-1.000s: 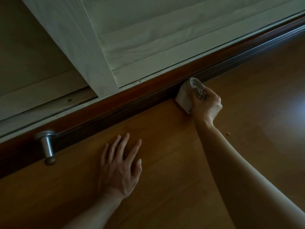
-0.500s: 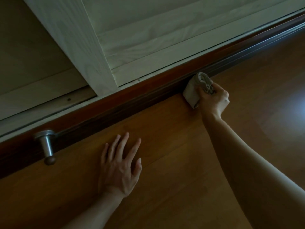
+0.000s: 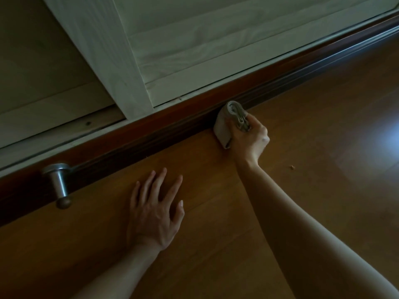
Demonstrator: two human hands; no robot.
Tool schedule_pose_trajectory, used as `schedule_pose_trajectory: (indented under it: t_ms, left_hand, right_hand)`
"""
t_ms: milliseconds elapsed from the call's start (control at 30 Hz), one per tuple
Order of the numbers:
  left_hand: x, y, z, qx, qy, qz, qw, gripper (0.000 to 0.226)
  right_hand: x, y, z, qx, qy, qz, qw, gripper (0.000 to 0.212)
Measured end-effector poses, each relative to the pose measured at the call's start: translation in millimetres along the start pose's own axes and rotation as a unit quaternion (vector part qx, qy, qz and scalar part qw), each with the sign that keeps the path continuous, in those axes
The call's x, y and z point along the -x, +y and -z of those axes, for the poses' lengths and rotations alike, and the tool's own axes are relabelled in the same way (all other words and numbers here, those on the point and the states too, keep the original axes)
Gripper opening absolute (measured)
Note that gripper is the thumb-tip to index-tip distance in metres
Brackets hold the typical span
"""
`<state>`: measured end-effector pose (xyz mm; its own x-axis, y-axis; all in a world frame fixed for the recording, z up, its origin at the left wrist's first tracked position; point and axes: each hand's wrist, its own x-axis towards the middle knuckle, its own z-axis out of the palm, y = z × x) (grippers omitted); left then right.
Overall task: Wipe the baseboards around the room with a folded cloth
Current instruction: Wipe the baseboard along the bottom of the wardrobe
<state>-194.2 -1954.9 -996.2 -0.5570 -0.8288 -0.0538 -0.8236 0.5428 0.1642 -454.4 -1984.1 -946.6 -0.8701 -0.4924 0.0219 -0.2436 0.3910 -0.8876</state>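
A dark brown baseboard (image 3: 151, 137) runs diagonally from lower left to upper right under pale wardrobe panels. My right hand (image 3: 251, 141) grips a folded grey cloth (image 3: 226, 126) and holds its edge against the baseboard where it meets the wooden floor. Some way to the left, my left hand (image 3: 155, 212) lies flat on the floor with its fingers spread and nothing in it.
A metal door stop (image 3: 59, 184) with a dark rubber tip sticks out from the baseboard at the left. White sliding wardrobe doors (image 3: 194, 50) stand above. A small crumb (image 3: 292, 167) lies on the wooden floor (image 3: 323, 126) to the right of my wrist.
My right hand slid the cloth to the right along the baseboard, then back to the left past where it began. My left hand stayed flat on the floor.
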Motion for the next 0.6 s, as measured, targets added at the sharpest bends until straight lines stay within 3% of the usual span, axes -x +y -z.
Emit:
schedule_pose_trajectory:
  t_ms: [367, 533, 600]
  left_hand:
    - [1, -2, 0, 0.012, 0.000, 0.000, 1.000, 0.057]
    - [-5, 1, 4, 0.049, -0.016, 0.051, 0.997, 0.061]
    - [-7, 4, 6, 0.041, -0.025, 0.062, 0.997, 0.061]
  right_hand:
    - [59, -8, -28, 0.015, -0.129, 0.097, 0.987, 0.034]
    - [9, -8, 11, 0.042, -0.061, -0.040, 0.996, 0.028]
    - [-2, -15, 32, 0.070, -0.066, -0.036, 0.995, 0.023]
